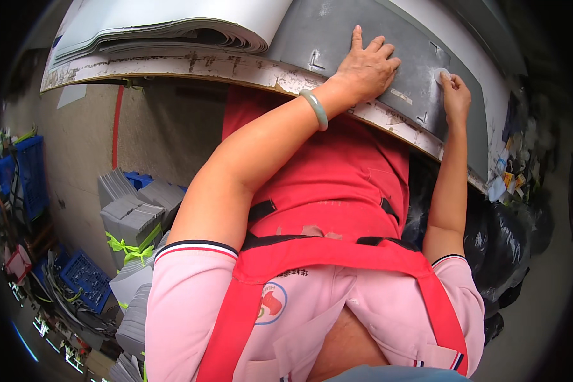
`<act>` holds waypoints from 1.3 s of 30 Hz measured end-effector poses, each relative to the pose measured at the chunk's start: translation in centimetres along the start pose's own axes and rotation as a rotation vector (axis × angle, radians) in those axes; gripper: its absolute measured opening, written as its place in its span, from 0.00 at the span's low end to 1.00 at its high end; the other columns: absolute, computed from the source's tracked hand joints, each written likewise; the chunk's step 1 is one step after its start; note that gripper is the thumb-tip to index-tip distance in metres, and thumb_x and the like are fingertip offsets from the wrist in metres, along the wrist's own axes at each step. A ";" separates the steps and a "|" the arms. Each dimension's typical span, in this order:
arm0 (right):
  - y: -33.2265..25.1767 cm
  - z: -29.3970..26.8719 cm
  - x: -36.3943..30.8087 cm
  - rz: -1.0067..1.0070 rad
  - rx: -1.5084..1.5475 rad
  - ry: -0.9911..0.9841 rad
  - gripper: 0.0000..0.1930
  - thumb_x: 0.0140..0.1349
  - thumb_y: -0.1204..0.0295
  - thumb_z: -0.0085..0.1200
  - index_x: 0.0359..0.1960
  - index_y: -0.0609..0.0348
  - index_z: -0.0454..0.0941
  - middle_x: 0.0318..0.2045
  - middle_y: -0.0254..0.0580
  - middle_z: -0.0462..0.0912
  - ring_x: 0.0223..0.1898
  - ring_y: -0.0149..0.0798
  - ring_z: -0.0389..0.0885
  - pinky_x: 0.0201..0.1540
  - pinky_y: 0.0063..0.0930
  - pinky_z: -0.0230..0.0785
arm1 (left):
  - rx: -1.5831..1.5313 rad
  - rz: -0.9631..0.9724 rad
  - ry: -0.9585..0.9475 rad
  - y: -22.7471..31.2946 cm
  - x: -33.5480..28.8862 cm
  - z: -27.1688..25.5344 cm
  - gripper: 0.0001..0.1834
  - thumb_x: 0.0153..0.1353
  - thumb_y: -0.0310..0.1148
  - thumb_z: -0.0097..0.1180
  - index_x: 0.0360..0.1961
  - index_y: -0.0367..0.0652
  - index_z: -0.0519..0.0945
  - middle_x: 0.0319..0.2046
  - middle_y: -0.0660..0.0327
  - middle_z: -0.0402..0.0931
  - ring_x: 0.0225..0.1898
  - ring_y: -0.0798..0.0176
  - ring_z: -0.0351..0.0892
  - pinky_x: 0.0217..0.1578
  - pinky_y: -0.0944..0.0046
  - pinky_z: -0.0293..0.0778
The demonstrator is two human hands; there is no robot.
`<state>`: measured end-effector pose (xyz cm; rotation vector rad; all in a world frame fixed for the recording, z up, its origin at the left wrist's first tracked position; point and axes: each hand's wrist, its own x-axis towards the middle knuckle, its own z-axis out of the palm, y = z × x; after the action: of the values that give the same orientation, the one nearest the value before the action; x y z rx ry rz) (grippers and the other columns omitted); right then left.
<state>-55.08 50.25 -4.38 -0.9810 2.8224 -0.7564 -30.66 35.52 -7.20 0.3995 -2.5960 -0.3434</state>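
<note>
My left hand lies flat on a dark grey sheet, its fingers spread. A green bangle circles that wrist. Farther right, my right hand pinches a small, pale, rounded piece between thumb and fingers; its exact kind is unclear. The piece touches the grey surface near a whitish smudged patch. White corner marks show on the sheet, and a small pale label sits near its front edge. The sheet rests on a worn white worktable.
A folded stack of large white and grey sheets lies on the table's left. Below are tied bundles of grey pieces and a blue crate. Black plastic bags stand at the right, near scraps.
</note>
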 end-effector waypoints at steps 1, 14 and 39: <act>0.5 -0.2 0.0 0.056 0.166 -0.023 0.13 0.64 0.62 0.62 0.40 0.59 0.86 0.33 0.31 0.85 0.36 0.27 0.80 0.43 0.22 0.70 | -0.007 -0.009 0.010 -0.1 -0.3 0.0 0.16 0.68 0.42 0.52 0.53 0.53 0.81 0.58 0.60 0.74 0.67 0.52 0.65 0.65 0.23 0.51; 0.1 0.0 -1.4 0.202 1.256 -0.423 0.09 0.67 0.63 0.62 0.41 0.53 0.80 0.35 0.31 0.84 0.34 0.25 0.83 0.38 0.21 0.79 | -0.290 0.182 0.313 4.0 -1.7 -3.5 0.19 0.59 0.28 0.59 0.53 0.49 0.78 0.45 0.61 0.78 0.48 0.58 0.76 0.54 0.54 0.69; 4.0 3.2 1.8 0.185 1.450 -0.333 0.12 0.69 0.63 0.59 0.46 0.56 0.79 0.37 0.35 0.86 0.35 0.28 0.85 0.39 0.23 0.81 | -0.268 0.165 -0.257 -2.8 -2.9 -7.6 0.09 0.54 0.29 0.65 0.37 0.43 0.87 0.38 0.58 0.78 0.43 0.53 0.79 0.46 0.55 0.78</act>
<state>-58.10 50.55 -8.90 -0.4410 1.3488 -1.8604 -23.80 32.66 -2.88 0.0490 -2.7549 -0.7142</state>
